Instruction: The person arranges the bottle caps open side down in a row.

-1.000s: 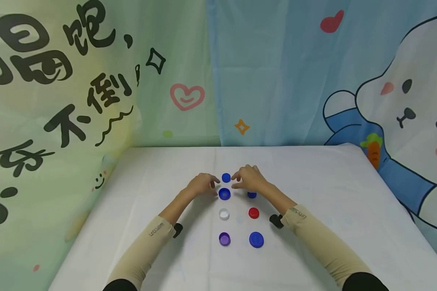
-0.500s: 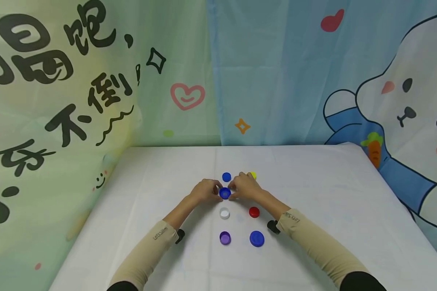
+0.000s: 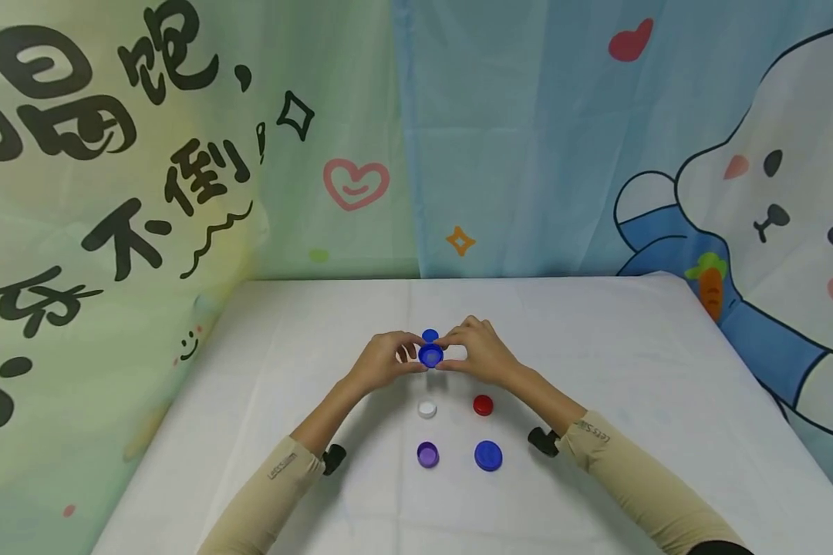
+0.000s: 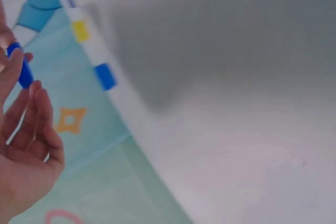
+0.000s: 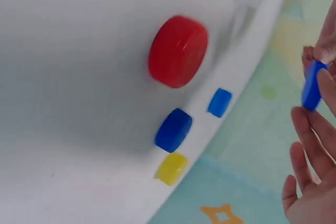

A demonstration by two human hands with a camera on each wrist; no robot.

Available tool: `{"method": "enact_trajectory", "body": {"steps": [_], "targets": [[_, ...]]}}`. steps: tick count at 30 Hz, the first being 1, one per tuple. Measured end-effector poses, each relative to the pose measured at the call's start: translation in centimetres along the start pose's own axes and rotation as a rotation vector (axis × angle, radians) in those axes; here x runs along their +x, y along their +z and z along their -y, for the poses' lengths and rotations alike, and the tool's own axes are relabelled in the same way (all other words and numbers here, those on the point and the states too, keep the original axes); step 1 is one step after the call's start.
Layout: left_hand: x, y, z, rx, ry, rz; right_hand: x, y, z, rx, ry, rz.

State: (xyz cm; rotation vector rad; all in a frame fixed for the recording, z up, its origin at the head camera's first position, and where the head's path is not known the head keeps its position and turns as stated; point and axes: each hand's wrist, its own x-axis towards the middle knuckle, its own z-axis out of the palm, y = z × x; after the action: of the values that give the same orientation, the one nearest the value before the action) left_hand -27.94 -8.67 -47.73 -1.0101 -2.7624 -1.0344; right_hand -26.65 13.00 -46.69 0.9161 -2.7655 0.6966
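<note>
A blue bottle cap (image 3: 431,355), its hollow side facing the head camera, is held up off the white table between both hands. My left hand (image 3: 387,362) pinches its left edge with thumb and fingertips. On the opposite edge, my right hand (image 3: 484,353) pinches it the same way. Seen edge-on, the held cap (image 4: 21,69) also shows in the left wrist view, and the same cap (image 5: 312,86) at the right of the right wrist view. Just behind it in the head view lies a smaller blue cap (image 3: 430,335), partly overlapped.
Nearer the front lie a white cap (image 3: 426,408), a red cap (image 3: 483,405), a purple cap (image 3: 427,455) and a large blue cap (image 3: 488,455). A yellow cap (image 5: 172,169) and another blue cap (image 5: 174,130) are hidden by my right hand in the head view.
Both hands came in from the sides to the blue cap on the table, took hold of its edges and raised it. The other caps stay in place.
</note>
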Motion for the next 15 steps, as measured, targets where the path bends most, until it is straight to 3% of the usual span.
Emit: {"method": "enact_trajectory", "body": {"steps": [9, 15], "targets": [[-2.1, -2.4, -4.8, -0.022, 0.106, -0.09, -3.3, -3.0, 2.6, 0.113, -0.138, -0.227], [-3.4, -3.1, -7.8, 0.007, 0.203, -0.109, -5.7, -4.6, 3.8, 0.153, -0.224, -0.313]]}}
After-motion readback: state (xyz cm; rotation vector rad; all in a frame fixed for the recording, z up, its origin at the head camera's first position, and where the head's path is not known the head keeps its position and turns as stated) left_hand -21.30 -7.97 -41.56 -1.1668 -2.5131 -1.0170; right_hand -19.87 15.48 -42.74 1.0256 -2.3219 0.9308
